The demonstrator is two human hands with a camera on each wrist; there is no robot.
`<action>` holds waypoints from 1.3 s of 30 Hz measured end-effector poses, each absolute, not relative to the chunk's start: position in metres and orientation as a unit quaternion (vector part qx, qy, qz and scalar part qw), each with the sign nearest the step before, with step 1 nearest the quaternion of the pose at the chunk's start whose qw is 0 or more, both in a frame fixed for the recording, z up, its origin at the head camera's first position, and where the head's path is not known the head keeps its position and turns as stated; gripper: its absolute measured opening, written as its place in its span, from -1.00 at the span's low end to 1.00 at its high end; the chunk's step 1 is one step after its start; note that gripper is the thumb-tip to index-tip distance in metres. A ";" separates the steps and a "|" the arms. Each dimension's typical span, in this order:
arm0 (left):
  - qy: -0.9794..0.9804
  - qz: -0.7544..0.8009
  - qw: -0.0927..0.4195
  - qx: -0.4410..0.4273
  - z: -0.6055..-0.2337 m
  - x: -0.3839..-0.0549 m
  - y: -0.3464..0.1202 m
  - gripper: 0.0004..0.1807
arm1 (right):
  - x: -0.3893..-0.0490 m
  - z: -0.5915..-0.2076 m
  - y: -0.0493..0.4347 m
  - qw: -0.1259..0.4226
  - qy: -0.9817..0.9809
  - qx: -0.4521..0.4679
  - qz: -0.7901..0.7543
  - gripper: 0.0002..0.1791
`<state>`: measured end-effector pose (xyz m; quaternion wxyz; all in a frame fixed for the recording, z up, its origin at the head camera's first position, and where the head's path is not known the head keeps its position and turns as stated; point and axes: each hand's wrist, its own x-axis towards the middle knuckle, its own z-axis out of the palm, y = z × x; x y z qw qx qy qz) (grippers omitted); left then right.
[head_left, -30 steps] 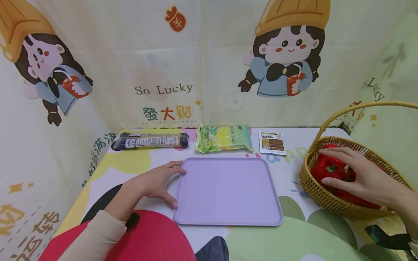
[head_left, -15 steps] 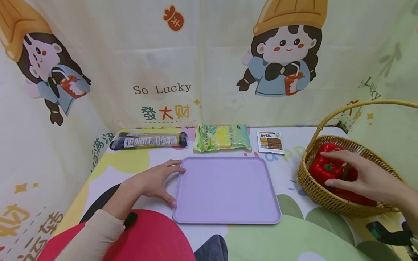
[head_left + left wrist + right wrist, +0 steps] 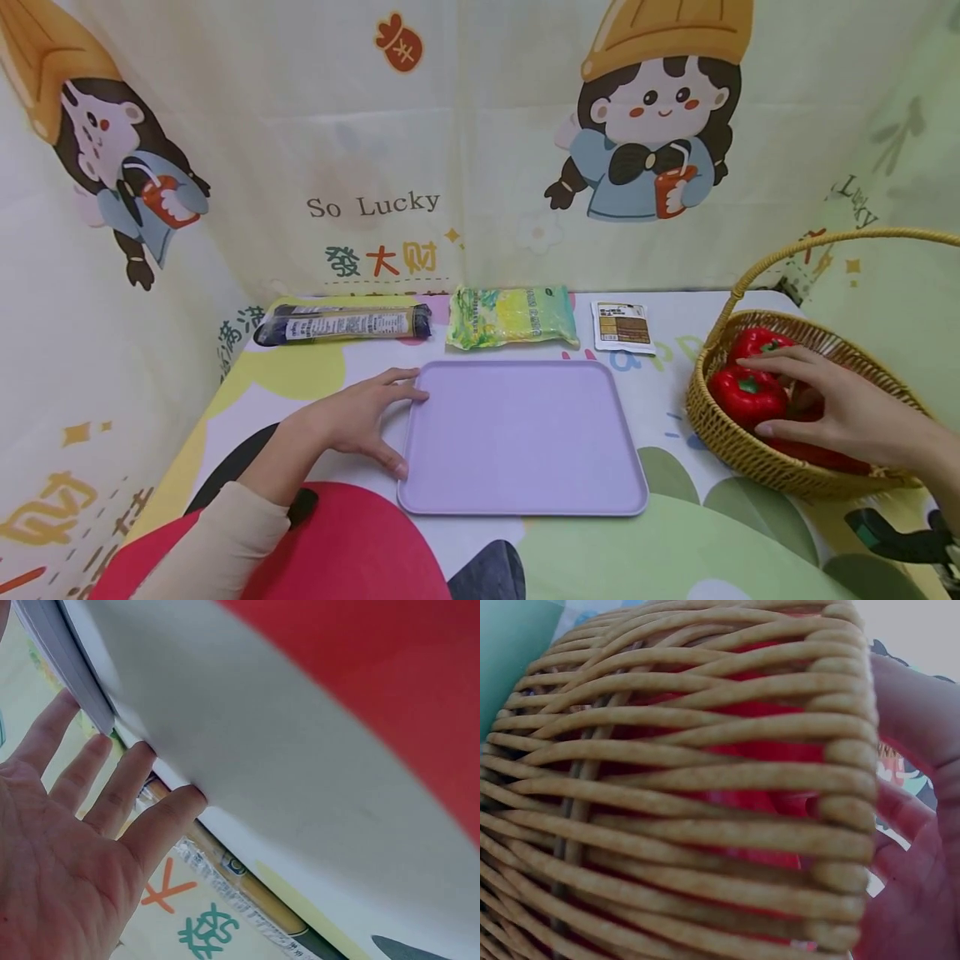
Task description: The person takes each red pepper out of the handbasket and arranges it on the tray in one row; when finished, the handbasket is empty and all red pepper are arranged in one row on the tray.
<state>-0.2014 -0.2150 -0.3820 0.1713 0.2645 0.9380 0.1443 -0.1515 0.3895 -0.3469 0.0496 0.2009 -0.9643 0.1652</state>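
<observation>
My left hand [image 3: 348, 417] lies at the left edge of a lilac tray [image 3: 525, 437], fingers spread and fingertips at its rim. In the left wrist view the same hand [image 3: 82, 825] shows its palm, its fingertips down by the tray's edge [image 3: 67, 667]. On the right, a wicker basket [image 3: 701, 408] holds shiny red bell peppers [image 3: 750, 393] with green stem ends. Over the basket, my right hand [image 3: 855, 408] has its thumb and fingers apart, beside the front pepper. The basket's weave [image 3: 705, 780] fills most of the right wrist view, with part of that hand [image 3: 915, 885] behind its rim.
Along the back lie a long dark-ended packet [image 3: 348, 323], a green and yellow pack [image 3: 513, 317] and a small white sachet [image 3: 623, 327]. The basket's tall handle [image 3: 772, 265] arches over its right side. A printed cloth [image 3: 495, 167] hangs behind the table.
My right hand has shifted slightly right and back over the basket, and more of the peppers shows. The left hand and the tray stay in place.
</observation>
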 end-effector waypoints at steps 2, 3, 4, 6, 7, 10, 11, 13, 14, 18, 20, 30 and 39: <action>0.938 0.145 0.173 0.263 -0.381 -0.202 -0.214 0.16 | -0.152 -0.347 0.390 0.047 -0.964 0.204 0.164 -0.14; 0.938 0.146 0.174 0.263 -0.381 -0.202 -0.214 0.17 | -0.152 -0.347 0.389 0.046 -0.964 0.205 0.162 -0.14; 0.937 0.147 0.174 0.263 -0.381 -0.202 -0.214 0.17 | -0.153 -0.346 0.389 0.044 -0.965 0.205 0.159 -0.14; 0.938 0.147 0.176 0.261 -0.381 -0.201 -0.214 0.18 | -0.155 -0.345 0.389 0.041 -0.965 0.210 0.150 -0.18; 0.938 0.147 0.176 0.260 -0.381 -0.201 -0.213 0.18 | -0.156 -0.344 0.388 0.035 -0.966 0.210 0.149 -0.20; 0.939 0.146 0.175 0.258 -0.381 -0.201 -0.214 0.18 | -0.160 -0.338 0.386 0.019 -0.965 0.213 0.150 -0.27; 0.939 0.145 0.172 0.261 -0.381 -0.201 -0.214 0.18 | -0.160 -0.336 0.386 0.013 -0.965 0.214 0.153 -0.29; 0.939 0.144 0.171 0.262 -0.381 -0.202 -0.215 0.18 | -0.162 -0.331 0.383 -0.001 -0.961 0.221 0.167 -0.34; 0.939 0.144 0.170 0.262 -0.380 -0.202 -0.216 0.18 | -0.162 -0.329 0.382 -0.008 -0.959 0.224 0.175 -0.36; 0.937 0.146 0.168 0.268 -0.380 -0.202 -0.217 0.17 | -0.166 -0.323 0.379 -0.038 -0.954 0.222 0.197 -0.42; 0.936 0.149 0.165 0.273 -0.380 -0.202 -0.217 0.17 | -0.167 -0.320 0.379 -0.047 -0.955 0.222 0.192 -0.42; 0.935 0.149 0.170 0.272 -0.380 -0.201 -0.215 0.17 | -0.172 -0.314 0.383 -0.115 -0.954 0.201 0.191 -0.42; 0.934 0.152 0.173 0.272 -0.379 -0.202 -0.215 0.17 | -0.173 -0.314 0.382 -0.106 -0.956 0.210 0.176 -0.24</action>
